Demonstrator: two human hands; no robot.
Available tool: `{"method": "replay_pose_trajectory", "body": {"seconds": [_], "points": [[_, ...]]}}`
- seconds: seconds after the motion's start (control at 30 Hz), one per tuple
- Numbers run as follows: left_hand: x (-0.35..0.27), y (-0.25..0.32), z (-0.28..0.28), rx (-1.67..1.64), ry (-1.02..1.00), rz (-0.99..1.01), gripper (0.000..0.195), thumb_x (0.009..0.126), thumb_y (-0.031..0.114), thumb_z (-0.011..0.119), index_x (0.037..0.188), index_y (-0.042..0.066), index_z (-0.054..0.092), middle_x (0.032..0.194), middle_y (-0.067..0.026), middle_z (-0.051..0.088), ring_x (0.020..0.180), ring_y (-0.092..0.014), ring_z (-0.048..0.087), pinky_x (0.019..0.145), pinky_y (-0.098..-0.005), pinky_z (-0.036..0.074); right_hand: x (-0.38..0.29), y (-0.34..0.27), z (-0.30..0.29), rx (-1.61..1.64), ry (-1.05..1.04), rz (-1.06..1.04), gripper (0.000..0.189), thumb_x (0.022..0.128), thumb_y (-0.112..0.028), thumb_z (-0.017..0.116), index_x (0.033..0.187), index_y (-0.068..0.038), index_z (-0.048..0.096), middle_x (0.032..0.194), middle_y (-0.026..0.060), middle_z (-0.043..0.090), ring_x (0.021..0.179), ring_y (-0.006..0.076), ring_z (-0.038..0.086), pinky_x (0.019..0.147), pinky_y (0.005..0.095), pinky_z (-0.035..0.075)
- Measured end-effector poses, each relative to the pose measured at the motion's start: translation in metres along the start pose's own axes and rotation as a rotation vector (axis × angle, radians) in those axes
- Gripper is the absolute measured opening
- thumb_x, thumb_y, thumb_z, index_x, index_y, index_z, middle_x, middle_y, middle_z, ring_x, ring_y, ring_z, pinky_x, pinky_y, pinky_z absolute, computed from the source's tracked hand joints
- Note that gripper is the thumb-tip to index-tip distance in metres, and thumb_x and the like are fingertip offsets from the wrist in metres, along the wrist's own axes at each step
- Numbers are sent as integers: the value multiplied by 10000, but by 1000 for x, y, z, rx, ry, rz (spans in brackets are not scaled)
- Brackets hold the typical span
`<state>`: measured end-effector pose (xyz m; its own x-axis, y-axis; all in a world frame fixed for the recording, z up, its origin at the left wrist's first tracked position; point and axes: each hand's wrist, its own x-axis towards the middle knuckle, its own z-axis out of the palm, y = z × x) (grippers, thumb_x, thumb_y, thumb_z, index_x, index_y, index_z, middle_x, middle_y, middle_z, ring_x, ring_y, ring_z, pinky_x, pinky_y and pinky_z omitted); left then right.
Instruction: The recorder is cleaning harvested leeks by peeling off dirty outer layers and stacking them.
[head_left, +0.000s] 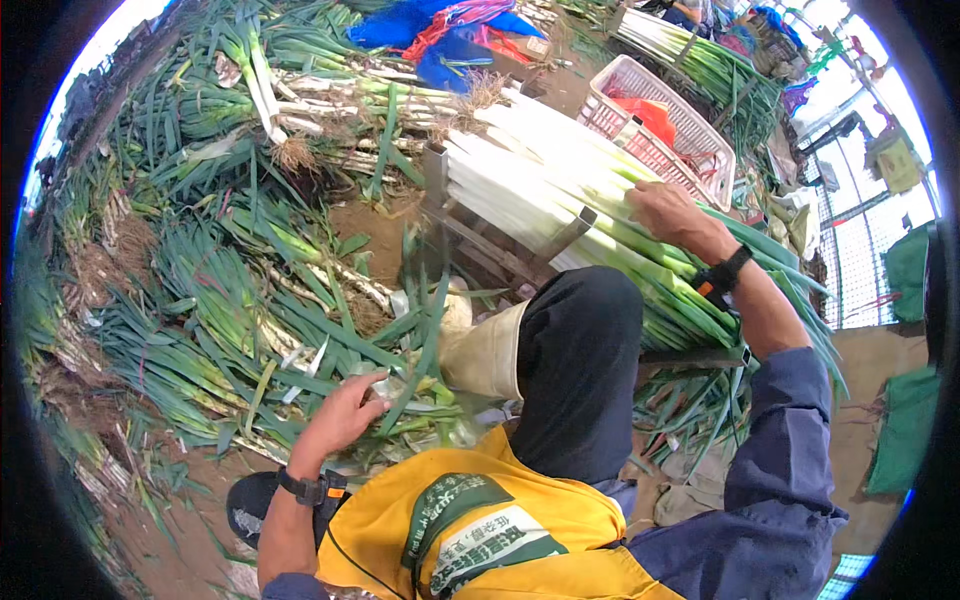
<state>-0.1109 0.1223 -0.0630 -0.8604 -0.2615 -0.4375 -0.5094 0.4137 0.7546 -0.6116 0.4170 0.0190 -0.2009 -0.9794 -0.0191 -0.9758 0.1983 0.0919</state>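
Note:
My left hand (341, 416) hovers over loose green onion leaves (420, 390) left of my raised knee, thumb and forefinger apart, with nothing seen between them. Out to the right, my right hand (664, 214) touches a thick pile of peeled Welsh onions (525, 195). Its fingers bend down onto the stalks where white turns to green; whether they grip one is hidden. The peeled onions lie side by side in a metal rack (487, 247), white ends to the left, green leaves to the right.
Unpeeled green onions (187, 300) with roots and soil cover the ground at left. A pale plastic crate (660, 127) holding something orange stands behind the rack. Farther back is another rack of onions (697, 60). A blue sheet (442, 45) lies at the top.

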Motion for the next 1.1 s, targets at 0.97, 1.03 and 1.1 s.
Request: {"method": "replay_pose_trajectory", "body": {"seconds": [0.97,1.03,1.1], "points": [[-1,-4,23,321,-145,209,535,901,220,667,1383,69,491,1068,-220,597,1011,-425,581,863,-486,475,5,-12,27,90,-18,121,172,876,-57,545,1044,-43,513,945,206,518,808,401,595,690,487,477],[-6,-24,28,310,-74,345,535,909,214,658,1386,48,481,1126,-237,600,1060,-428,575,901,-483,472,15,-5,42,84,-45,73,130,877,-37,519,1005,-27,540,915,197,542,793,393,572,688,484,462],[-20,-17,15,213,-69,327,528,913,204,648,1387,39,482,1174,-238,592,1089,-423,572,937,-466,470,27,-21,27,291,-99,11,68,884,-36,502,928,-8,546,847,218,581,855,380,603,769,487,470]]}}
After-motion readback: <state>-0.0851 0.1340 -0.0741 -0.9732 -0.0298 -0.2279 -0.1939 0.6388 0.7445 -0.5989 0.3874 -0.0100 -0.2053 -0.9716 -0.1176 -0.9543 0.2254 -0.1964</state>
